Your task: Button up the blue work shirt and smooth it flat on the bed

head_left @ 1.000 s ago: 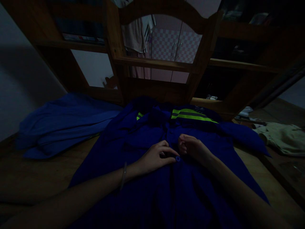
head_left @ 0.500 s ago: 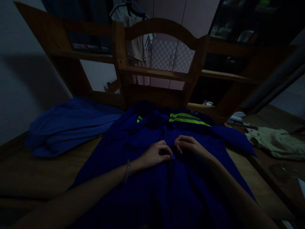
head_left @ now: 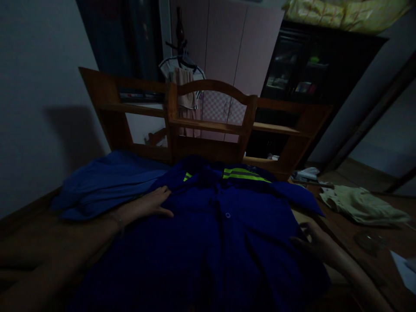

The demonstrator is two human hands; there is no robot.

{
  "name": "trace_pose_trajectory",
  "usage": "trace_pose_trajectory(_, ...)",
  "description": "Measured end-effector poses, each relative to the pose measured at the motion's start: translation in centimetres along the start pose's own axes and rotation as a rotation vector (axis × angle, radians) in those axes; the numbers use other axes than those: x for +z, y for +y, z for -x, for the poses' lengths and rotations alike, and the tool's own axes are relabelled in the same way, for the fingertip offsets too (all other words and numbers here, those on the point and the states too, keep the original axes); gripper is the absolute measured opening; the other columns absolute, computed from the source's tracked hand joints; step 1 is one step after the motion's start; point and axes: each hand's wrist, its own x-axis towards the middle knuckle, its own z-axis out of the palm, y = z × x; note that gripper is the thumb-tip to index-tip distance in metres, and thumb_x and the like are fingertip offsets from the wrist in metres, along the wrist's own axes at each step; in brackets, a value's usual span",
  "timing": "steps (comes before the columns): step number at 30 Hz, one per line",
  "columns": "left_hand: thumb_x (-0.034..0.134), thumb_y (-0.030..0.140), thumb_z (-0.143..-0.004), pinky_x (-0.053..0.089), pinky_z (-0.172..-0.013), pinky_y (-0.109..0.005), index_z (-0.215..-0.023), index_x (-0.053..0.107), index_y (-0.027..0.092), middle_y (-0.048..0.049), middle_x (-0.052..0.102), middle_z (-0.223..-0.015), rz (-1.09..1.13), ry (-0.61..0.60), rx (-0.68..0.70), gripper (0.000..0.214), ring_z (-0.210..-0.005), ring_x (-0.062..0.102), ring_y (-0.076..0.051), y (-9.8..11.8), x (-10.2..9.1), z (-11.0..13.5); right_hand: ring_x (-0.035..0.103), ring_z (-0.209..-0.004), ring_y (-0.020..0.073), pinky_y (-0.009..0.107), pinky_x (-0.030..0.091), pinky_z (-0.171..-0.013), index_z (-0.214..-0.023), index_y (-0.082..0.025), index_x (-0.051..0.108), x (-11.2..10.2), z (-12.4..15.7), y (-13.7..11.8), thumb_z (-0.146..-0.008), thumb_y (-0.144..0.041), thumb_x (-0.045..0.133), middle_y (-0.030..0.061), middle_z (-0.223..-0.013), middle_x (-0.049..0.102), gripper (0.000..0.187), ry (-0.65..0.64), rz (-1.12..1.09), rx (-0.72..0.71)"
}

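A dark blue work shirt (head_left: pixel 201 234) with yellow-green reflective strips (head_left: pixel 244 174) lies spread front side up, collar away from me. One round button (head_left: pixel 228 215) shows on its front placket. My left hand (head_left: pixel 155 203) rests at the shirt's left side, thumb held apart from the fingers, with a bracelet (head_left: pixel 121 224) on the wrist. Over at the shirt's right edge is my right hand (head_left: pixel 314 242), its fingers loosely bent and apart from the thumb. Neither hand appears to grip anything. Dim light hides whether the right fingertips touch the cloth.
Lighter blue cloth (head_left: pixel 110 184) lies at the left against the wall. Behind the shirt stands a wooden headboard (head_left: pixel 208 128) with shelves. To the right are a pale folded garment (head_left: pixel 360 206), a glass object (head_left: pixel 370 239) and a white sheet (head_left: pixel 403 264).
Both hands have left the button at the placket and moved apart, the left hand to the left side, the right hand to the right edge. The view has tilted upward.
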Motion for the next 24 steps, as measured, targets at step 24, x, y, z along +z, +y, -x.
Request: trace_pose_trajectory(24, 0.027, 0.004, -0.087, 0.037, -0.084, -0.042, -0.108, 0.053, 0.005, -0.0227, 0.055, -0.108, -0.504, 0.522, -0.268, 0.034, -0.102, 0.049, -0.03, 3.2, -3.2, -6.8, 0.061, -0.089, 0.0294, 0.039, 0.044, -0.073, -0.111, -0.006, 0.045, -4.9, -12.1, -7.6, -0.093, -0.013, 0.021, 0.0235, -0.103, 0.054, 0.031, 0.438, 0.323, 0.154)
